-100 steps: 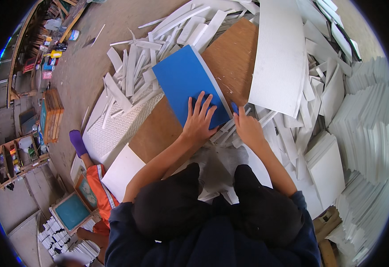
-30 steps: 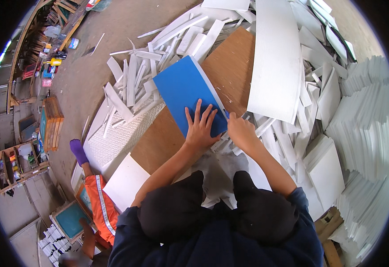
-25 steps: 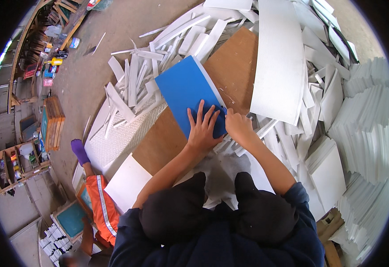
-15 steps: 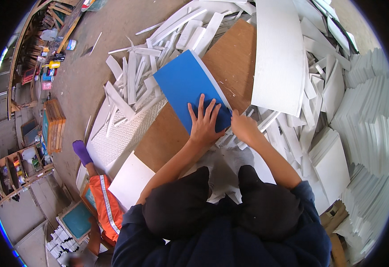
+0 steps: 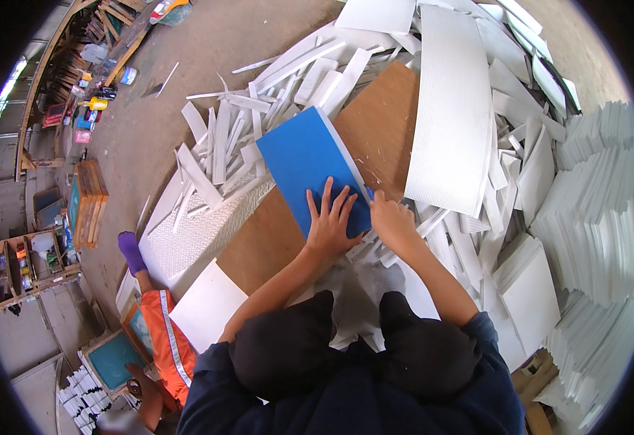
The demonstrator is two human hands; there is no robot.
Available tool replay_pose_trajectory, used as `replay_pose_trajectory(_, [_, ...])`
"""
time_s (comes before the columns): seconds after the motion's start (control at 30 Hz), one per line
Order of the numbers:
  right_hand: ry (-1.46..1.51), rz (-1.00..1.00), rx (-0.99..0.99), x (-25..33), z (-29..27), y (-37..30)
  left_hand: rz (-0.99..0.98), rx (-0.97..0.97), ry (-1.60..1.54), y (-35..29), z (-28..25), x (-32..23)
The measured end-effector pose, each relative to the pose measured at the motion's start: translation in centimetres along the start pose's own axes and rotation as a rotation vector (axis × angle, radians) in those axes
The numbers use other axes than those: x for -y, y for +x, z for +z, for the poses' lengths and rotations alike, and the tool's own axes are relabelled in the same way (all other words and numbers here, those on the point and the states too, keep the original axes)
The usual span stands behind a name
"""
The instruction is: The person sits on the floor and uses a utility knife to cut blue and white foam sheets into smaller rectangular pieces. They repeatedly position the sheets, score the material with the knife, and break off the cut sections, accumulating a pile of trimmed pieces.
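Note:
A blue board (image 5: 299,156) with a pale edge lies over a brown board (image 5: 379,130) in front of me. My left hand (image 5: 329,226) rests flat on its near part, fingers spread and pressing down. My right hand (image 5: 395,226) is closed at the board's right edge. A small blue tool (image 5: 370,193) shows at its fingertips, touching or very near that edge; most of it is hidden by the fingers, so its kind is unclear.
White offcut strips (image 5: 219,141) surround the boards. A ribbed white sheet (image 5: 451,109) lies to the right, before tall stacks of white sheets (image 5: 585,217). At left are another person's orange trouser leg (image 5: 168,337), wooden frames (image 5: 89,203) and a shelf (image 5: 27,268).
My right hand has moved a little farther away along the board's right edge. The blue tool now shows at its fingertips. My left hand stays pressed on the board; the whole view has shifted slightly.

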State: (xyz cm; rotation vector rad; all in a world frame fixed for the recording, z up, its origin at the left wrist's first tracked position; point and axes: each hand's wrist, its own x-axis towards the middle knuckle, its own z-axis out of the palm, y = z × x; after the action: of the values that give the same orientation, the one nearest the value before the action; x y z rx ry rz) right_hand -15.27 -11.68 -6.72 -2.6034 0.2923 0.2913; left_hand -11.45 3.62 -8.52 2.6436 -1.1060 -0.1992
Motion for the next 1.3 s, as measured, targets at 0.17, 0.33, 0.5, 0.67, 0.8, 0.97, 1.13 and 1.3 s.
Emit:
replay_pose_trajectory(0.17, [-0.006, 0.010, -0.013, 0.6, 2.3, 1.9, 0.006, -0.014, -0.020, 0.0, 0.1, 0.0])
replay_pose_trajectory(0.33, [0.003, 0.040, -0.017, 0.8, 1.6, 1.8, -0.010, -0.011, -0.039, -0.1, -0.1, 0.1])
replay_pose_trajectory(0.5, [-0.065, 0.001, -0.017, 0.8, 1.5, 1.7, -0.004, -0.013, -0.050, -0.1, -0.1, 0.1])
replay_pose_trajectory(0.67, [-0.043, 0.007, -0.017, 0.7, 2.2, 2.6, -0.002, -0.007, -0.057, 0.0, -0.1, 0.1])
replay_pose_trajectory(0.8, [-0.016, 0.004, 0.055, 0.2, 2.2, 2.4, -0.002, -0.008, -0.044, 0.0, -0.2, 0.1])
replay_pose_trajectory(0.97, [0.032, 0.060, 0.184, -0.2, 1.5, 0.2, -0.006, -0.032, -0.052, -0.1, -0.3, -0.1])
replay_pose_trajectory(1.13, [0.021, 0.084, 0.266, -1.5, 2.0, -2.4, -0.009, -0.039, -0.051, 0.0, -0.2, -0.4])
replay_pose_trajectory(1.3, [-0.007, 0.053, 0.209, -2.4, 2.5, -4.1, 0.013, -0.052, -0.028, 0.0, 0.0, 0.0])
